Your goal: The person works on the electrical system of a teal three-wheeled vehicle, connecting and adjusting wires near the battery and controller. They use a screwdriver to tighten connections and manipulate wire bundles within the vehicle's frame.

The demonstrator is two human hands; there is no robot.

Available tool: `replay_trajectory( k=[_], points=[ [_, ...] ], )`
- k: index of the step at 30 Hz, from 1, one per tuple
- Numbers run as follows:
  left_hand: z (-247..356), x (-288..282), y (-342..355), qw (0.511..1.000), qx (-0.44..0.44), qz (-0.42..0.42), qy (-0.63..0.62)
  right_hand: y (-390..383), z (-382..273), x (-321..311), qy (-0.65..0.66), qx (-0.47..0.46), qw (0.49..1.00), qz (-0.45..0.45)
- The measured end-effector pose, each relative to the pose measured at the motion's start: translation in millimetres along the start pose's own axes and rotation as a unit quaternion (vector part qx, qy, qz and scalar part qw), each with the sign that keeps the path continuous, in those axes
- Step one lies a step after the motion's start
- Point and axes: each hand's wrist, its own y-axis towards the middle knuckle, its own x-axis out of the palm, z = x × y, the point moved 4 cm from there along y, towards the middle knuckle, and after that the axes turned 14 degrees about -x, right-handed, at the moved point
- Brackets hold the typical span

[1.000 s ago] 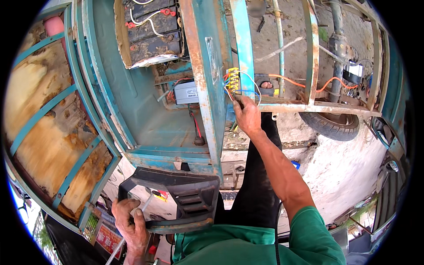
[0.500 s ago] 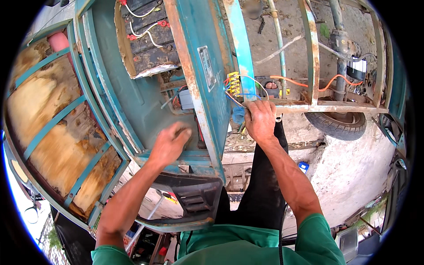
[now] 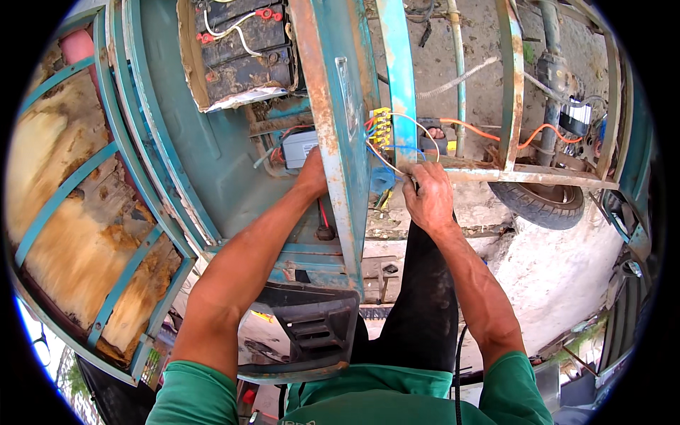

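Observation:
My left hand (image 3: 310, 175) reaches into the teal compartment (image 3: 173, 156) against the silver electronic box (image 3: 297, 149), its fingertips hidden behind the rusty upright panel edge (image 3: 326, 120). My right hand (image 3: 427, 195) is closed on thin wires (image 3: 393, 165) beside the frame rail (image 3: 503, 171), with fingertips partly obscured. The white and blue wires run from a yellow terminal strip (image 3: 381, 131) on the teal bar. Below the silver box, red and black cables lead to a dark connector (image 3: 325, 232).
Black batteries with red terminals (image 3: 244, 53) sit above. A stained panel with teal straps (image 3: 74, 227) lies left. A tyre (image 3: 538, 209) and orange cable (image 3: 474, 131) are right, within the metal frame. A black plastic housing (image 3: 319, 326) is near my body.
My left hand left the white rod at lower left and moved up into the compartment beside the silver box. My right hand shifted slightly right and down, staying at the wires.

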Motion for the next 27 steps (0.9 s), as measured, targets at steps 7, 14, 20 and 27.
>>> replay_trajectory(
  k=[7,14,20,27],
  points=[
    [-1.1,6.6,15.4,0.999,-0.044,0.011,-0.004,-1.8,-4.5,5.5,0.019,0.013,1.0,-0.015],
    [25.1,-14.0,-7.0,0.989,-0.107,-0.018,-0.102,1.7,6.0,3.1,0.009,0.023,1.0,0.009],
    [23.2,-25.1,-7.5,0.976,-0.158,-0.034,-0.143,10.8,7.2,-5.0,0.021,0.034,0.999,0.012],
    [-5.5,-27.6,9.7,0.981,-0.135,-0.06,-0.125,9.0,7.5,-3.1,0.018,0.028,0.999,-0.022]
  ],
)
